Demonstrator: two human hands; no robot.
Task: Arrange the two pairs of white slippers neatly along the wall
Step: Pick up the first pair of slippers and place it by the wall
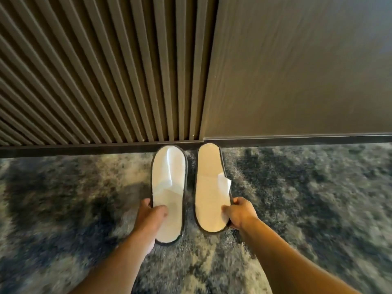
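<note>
Two white slippers with dark edging lie side by side on the carpet, toes touching the dark skirting of the wall (297, 143). My left hand (151, 215) grips the heel part of the left slipper (168, 179), thumb on its insole. My right hand (239, 212) grips the heel side of the right slipper (209, 177), whose upper is folded outward at its right edge. A narrow strip of carpet separates the two. The second pair is not in view.
The wall has vertical brown slats (95, 81) on the left and a smooth brown panel (297, 71) on the right. Mottled blue-grey and cream carpet (307, 198) covers the floor on both sides of the slippers.
</note>
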